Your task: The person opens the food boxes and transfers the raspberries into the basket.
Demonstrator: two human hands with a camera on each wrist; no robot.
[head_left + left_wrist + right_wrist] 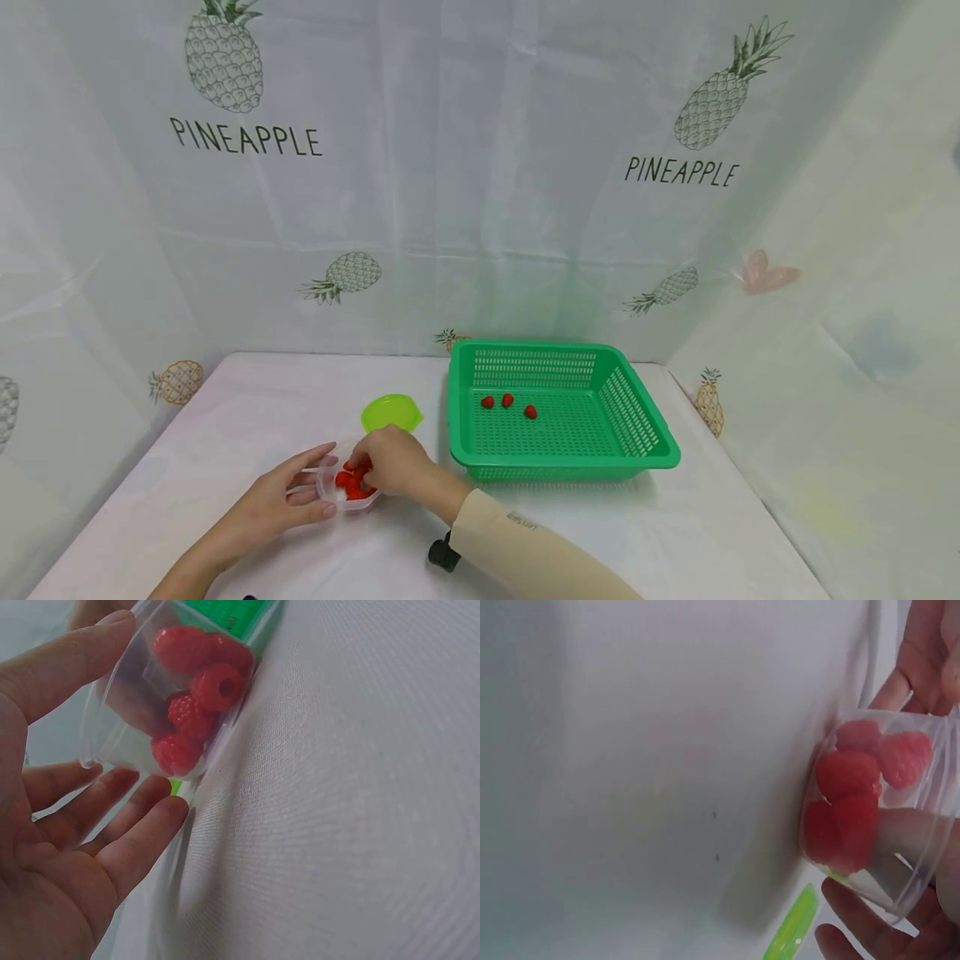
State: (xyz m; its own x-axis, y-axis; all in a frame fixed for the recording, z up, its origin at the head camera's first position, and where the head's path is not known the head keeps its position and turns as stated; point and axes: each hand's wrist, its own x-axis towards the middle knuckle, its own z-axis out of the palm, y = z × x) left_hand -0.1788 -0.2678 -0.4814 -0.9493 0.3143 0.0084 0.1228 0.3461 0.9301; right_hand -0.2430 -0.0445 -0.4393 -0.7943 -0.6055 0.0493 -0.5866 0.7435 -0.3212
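Pineapple-print backdrop (480,167), white table (285,400): two hands at a clear tub (357,504) of red berries (342,479)

Head view: clear tub upright on table, left of centre, berries piled inside. Left hand (272,504) at its left side, roughly half open: fingers loosely stretched and spread on the tub, thumb apart at the near side. Right hand (393,462) comes over the right rim, fingers bent down in among the berries; can't tell if one is pinched. Lime-green lid (391,412) lies just behind the tub. Green basket (547,460) to the right, three loose berries (507,400) on its floor, toward the back left. Beige sleeve (517,533) on right arm; small black object (444,556) at its lower edge, partly hidden.

Left wrist view: tub seen through its side, five berries visible, one showing a hole in its end. Thumb at the rim, other fingers spread at the opposite side, palm off the tub; light contact only. Bit of basket at top, sliver of lime behind a fingertip.

Right wrist view: berries bunched at tub bottom; a finger or thumb shows through the clear wall, right beside them. Grip not readable. More fingers outside the tub, above and below it in frame; unclear whose the lower ones are. Lid at bottom edge, near the tub.
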